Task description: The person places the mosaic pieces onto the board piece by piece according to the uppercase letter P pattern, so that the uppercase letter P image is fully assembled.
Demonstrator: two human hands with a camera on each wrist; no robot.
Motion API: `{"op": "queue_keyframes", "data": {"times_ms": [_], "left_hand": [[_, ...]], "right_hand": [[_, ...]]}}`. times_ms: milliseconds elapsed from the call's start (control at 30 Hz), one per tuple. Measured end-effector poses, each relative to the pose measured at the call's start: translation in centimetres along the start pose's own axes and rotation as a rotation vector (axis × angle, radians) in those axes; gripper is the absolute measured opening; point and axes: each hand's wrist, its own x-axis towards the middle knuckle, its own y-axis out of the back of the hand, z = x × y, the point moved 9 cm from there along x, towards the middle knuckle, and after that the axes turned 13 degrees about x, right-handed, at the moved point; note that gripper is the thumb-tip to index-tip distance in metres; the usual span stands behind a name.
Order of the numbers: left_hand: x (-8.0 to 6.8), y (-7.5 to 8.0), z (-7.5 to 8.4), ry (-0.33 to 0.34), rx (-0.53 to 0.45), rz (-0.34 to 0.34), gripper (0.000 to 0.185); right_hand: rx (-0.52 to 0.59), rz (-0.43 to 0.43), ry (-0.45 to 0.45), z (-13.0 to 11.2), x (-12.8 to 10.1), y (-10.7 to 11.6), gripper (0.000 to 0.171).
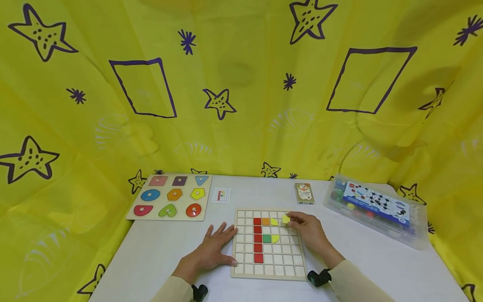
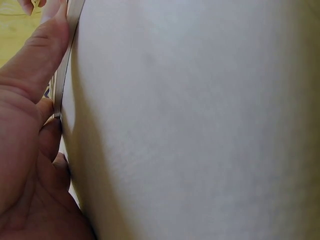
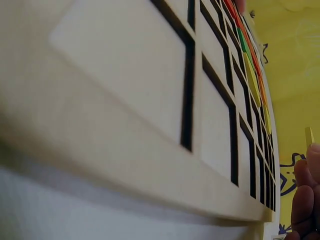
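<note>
- behind the grid board [image 1: 268, 270], at the table's [image 1: 158, 247] far left, lies a shape puzzle board [image 1: 132, 212] with nine coloured peg pieces; a small pattern card [image 1: 221, 195] sits between it and the grid board, a card box [image 1: 304, 193] lies further right, and a clear plastic case [image 1: 377, 209] of coloured parts sits at the far right.
- on the grid board a column of red tiles [image 1: 258, 239] runs towards the person, with an orange tile [image 1: 266, 221] and a yellow piece beside its top, and a green tile [image 1: 266, 238] with a yellow half-round beside it lower down; none of these lies under the held tile.
- the yellow tile [image 1: 286, 219] is a small flat piece, tilted with one corner up; it is too small to tell a long axis.
- the right hand [image 1: 309, 233] pinches the yellow tile at its fingertips, thumb and forefinger closed on it, over the board's upper right squares; the tile sticks out to the left of the fingers.
- the left hand [image 1: 213, 247] lies flat on the table with fingers spread and straight, holding nothing, its thumb [image 2: 45, 40] pressed against the grid board's left edge.
</note>
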Motion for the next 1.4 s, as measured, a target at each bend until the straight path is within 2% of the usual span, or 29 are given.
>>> {"op": "queue_keyframes", "data": {"times_ms": [233,533,900,1067,1400], "left_hand": [[0.1,0.1,-0.1,0.001,0.0,-0.001,0.103],[0.2,0.0,0.0,-0.008,0.006,0.002,0.103],[0.4,0.1,-0.1,-0.007,0.001,0.0,0.103],[0.3,0.1,0.0,-0.027,0.021,0.01,0.103],[0.3,0.0,-0.1,-0.023,0.013,0.007,0.103]], "right_hand": [[0.052,-0.049,0.007,-0.3,-0.1,-1.6,0.024],[-0.023,-0.096,0.016,-0.7,-0.4,-3.2,0.021],[-0.125,-0.095,0.071,-0.7,-0.2,-3.7,0.019],[-0.139,-0.11,0.09,-1.1,-0.3,-3.7,0.019],[-0.161,-0.118,0.09,-0.8,-0.2,-3.9,0.018]]}}
